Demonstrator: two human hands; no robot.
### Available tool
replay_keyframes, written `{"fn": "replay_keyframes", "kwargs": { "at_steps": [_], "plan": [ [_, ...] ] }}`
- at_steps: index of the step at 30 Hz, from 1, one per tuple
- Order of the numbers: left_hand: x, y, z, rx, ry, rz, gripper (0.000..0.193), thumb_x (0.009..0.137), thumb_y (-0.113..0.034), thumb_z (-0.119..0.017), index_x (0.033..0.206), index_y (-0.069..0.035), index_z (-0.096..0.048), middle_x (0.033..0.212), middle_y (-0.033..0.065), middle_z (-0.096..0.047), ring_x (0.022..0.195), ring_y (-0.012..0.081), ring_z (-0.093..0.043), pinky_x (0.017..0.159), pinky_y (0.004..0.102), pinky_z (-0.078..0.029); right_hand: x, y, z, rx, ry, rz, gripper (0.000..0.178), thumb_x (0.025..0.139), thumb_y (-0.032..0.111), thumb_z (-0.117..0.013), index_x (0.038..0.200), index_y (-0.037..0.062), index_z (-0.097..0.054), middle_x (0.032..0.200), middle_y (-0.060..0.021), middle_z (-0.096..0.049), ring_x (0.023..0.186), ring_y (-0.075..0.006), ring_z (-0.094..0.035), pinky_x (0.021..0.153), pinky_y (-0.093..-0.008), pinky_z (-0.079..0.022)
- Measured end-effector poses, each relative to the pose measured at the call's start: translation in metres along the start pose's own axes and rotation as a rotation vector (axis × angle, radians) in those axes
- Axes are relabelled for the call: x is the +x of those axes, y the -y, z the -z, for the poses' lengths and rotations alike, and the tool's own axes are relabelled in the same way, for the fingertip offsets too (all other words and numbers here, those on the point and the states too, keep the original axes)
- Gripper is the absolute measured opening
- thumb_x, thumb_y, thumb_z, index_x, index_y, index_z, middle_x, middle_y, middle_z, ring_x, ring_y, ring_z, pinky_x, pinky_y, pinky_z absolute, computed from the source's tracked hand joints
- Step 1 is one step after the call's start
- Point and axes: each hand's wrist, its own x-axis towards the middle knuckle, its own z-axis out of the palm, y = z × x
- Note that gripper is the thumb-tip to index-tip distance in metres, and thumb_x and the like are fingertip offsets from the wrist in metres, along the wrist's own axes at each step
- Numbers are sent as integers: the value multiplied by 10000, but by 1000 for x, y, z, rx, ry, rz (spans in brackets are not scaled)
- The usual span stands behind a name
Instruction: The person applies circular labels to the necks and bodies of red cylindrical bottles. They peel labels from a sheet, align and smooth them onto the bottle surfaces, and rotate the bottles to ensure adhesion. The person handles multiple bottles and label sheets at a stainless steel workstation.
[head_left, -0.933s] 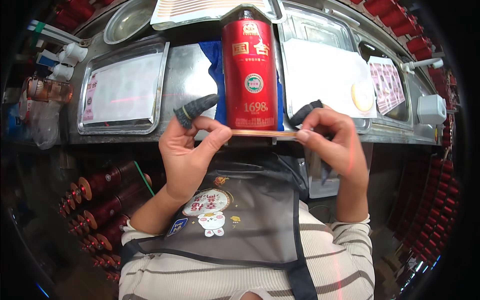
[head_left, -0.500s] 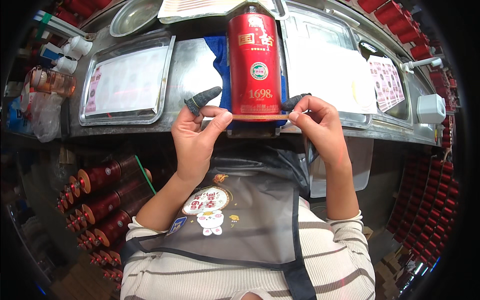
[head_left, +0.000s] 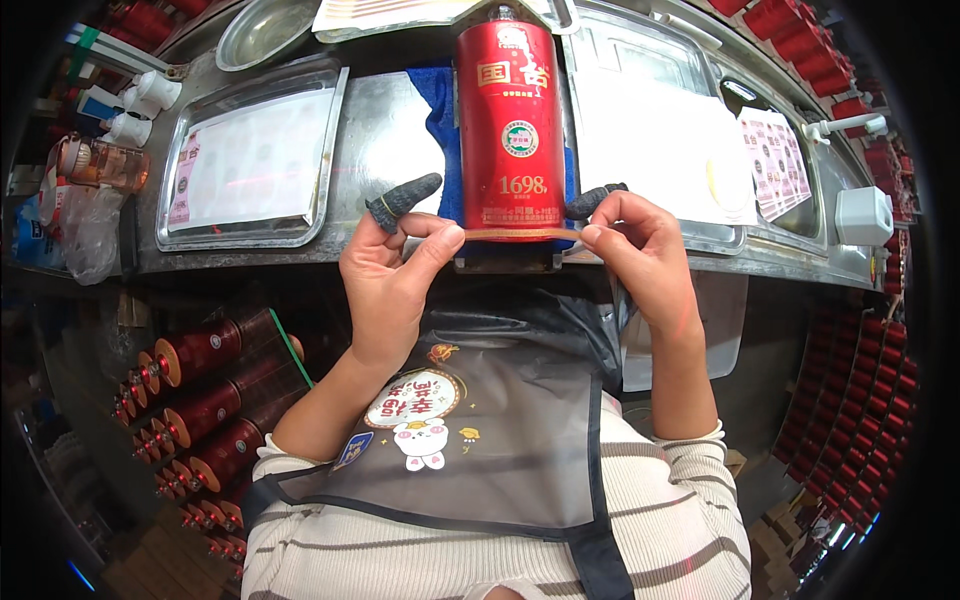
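A red bottle [head_left: 508,130] with gold lettering and a round emblem lies on its side, its base toward me. Across the base end runs a narrow brown-gold strip [head_left: 515,235], stretched from one hand to the other. My left hand [head_left: 392,285] pinches the left end between thumb and a finger. The other end is pinched by my right hand [head_left: 645,265], just right of the bottle. Dark finger cots cover an index finger on each hand. Beneath the bottle a blue cloth [head_left: 433,110] shows at the sides.
Metal trays [head_left: 325,190] with printed label sheets [head_left: 255,165] flank the bottle; a white sheet [head_left: 655,160] lies right. A metal bowl [head_left: 262,35] stands far left, a white container [head_left: 863,216] at the right edge. Red bottles [head_left: 215,400] are stacked below the bench.
The strip now bows slightly along the bottle's base edge instead of running straight. Both hands have barely shifted and keep hold of its ends.
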Motion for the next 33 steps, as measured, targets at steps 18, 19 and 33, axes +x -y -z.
{"fn": "replay_keyframes", "kwargs": {
  "at_steps": [18, 19, 33],
  "plan": [
    [2, -2, 3, -22, 10, -1, 440, 878, 37, -716, 1300, 29, -591, 884, 29, -698, 818, 61, -615, 754, 207, -484, 0, 2, -3, 20, -14, 17, 112, 891, 62, -686, 819, 35, -604, 733, 54, -566, 640, 10, -476, 547, -171, -348],
    [3, -1, 3, -21, 12, -4, 439, 878, 37, -716, 1299, 28, -591, 883, 28, -698, 818, 60, -615, 754, 207, -484, 0, 3, -3, 16, -13, 19, 112, 891, 62, -686, 819, 35, -604, 732, 55, -565, 638, 10, -475, 546, -171, -346],
    [4, 4, 4, -38, -10, 16, 441, 881, 42, -712, 1304, 13, -591, 897, 30, -699, 813, 59, -612, 753, 206, -491, -1, 3, -8, -17, -36, 38, 116, 895, 88, -657, 809, 54, -588, 730, 72, -535, 630, 10, -427, 542, -184, -309]
  ]
}}
